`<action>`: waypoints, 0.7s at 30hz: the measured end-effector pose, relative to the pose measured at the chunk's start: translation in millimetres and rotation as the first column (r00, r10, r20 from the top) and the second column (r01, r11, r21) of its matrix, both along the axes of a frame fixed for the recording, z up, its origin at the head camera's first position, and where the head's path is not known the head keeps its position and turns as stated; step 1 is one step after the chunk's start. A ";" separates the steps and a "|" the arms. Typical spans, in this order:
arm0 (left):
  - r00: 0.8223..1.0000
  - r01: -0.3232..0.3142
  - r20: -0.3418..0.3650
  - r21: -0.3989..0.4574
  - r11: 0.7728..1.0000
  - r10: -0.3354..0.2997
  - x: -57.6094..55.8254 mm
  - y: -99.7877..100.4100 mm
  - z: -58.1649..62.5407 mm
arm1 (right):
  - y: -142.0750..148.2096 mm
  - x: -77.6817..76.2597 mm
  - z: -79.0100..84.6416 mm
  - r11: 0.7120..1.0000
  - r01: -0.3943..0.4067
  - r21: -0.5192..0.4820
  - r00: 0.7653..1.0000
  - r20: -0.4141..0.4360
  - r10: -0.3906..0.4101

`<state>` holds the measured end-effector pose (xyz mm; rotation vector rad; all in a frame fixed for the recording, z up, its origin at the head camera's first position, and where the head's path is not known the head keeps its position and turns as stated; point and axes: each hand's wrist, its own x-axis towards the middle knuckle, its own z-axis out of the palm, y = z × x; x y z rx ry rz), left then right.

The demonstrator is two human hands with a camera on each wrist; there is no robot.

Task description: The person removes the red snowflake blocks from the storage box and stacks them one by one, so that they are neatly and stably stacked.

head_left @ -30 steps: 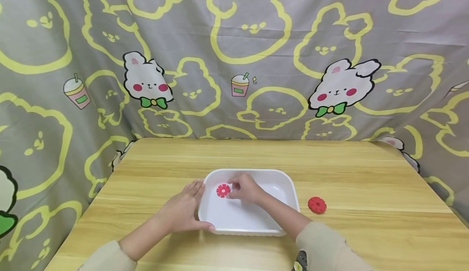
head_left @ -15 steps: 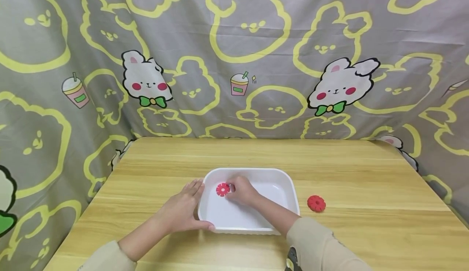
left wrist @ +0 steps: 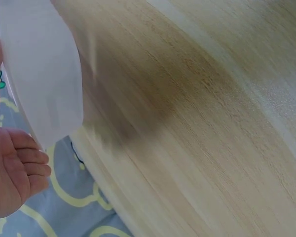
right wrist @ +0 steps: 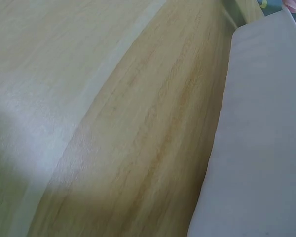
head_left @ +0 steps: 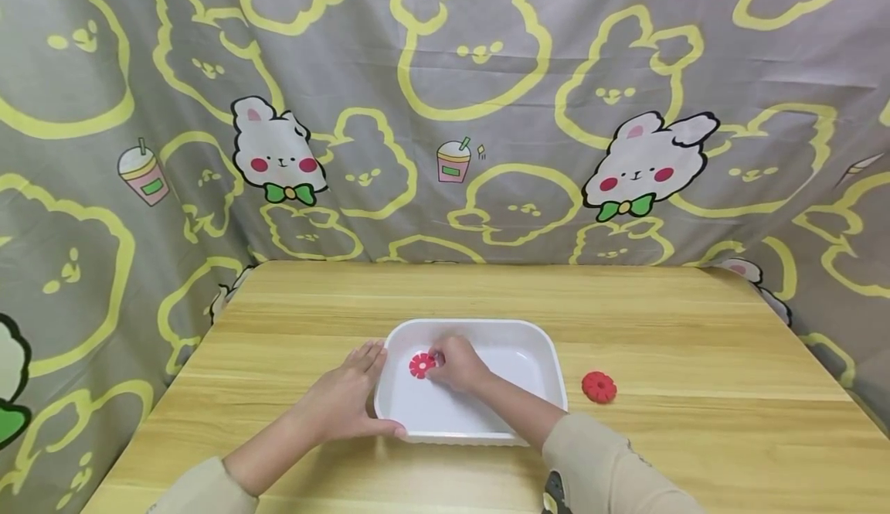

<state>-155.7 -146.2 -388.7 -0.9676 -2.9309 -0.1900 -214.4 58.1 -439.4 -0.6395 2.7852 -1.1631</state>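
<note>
A shallow white plastic tub [head_left: 487, 437] stands on the table. My left hand [head_left: 348, 398] lies along its left end, fingers fairly straight against the left rim and thumb on the front rim. The left wrist view shows that hand [left wrist: 15, 173] beside the tub's wall [left wrist: 42, 74]. Inside the tub, my right hand [head_left: 459, 363] pinches the right edge of a red notched snowflake disc [head_left: 420, 365], which faces the head camera. The disc's right edge is partly hidden by the fingers. The right wrist view shows only the tub's outer wall [right wrist: 256, 128], table and some left fingertips.
A second red piece [head_left: 599, 387], round and notched, looking thicker, lies on the wooden table [head_left: 695, 344] right of the tub. A grey curtain [head_left: 501, 212] with cartoon prints hangs behind the table and along both sides.
My right hand has moved slightly left and closed its fingers on the snowflake disc's edge. The disc has shifted and turned a little. My left hand and the tub stay put.
</note>
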 end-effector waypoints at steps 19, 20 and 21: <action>0.999 -0.025 0.029 -0.004 1.000 0.025 1.5 0.9 1.5 | 23.4 14.1 8.2 0.996 -0.071 0.052 0.997 0.012 0.071; 0.999 -0.025 0.030 -0.006 1.000 0.025 1.5 0.9 1.3 | 25.5 14.9 9.1 0.996 -0.078 0.052 0.997 0.011 0.078; 0.999 -0.023 0.030 -0.007 1.000 0.024 1.5 1.0 1.2 | 27.8 15.8 9.8 0.995 -0.086 0.049 0.996 0.009 0.086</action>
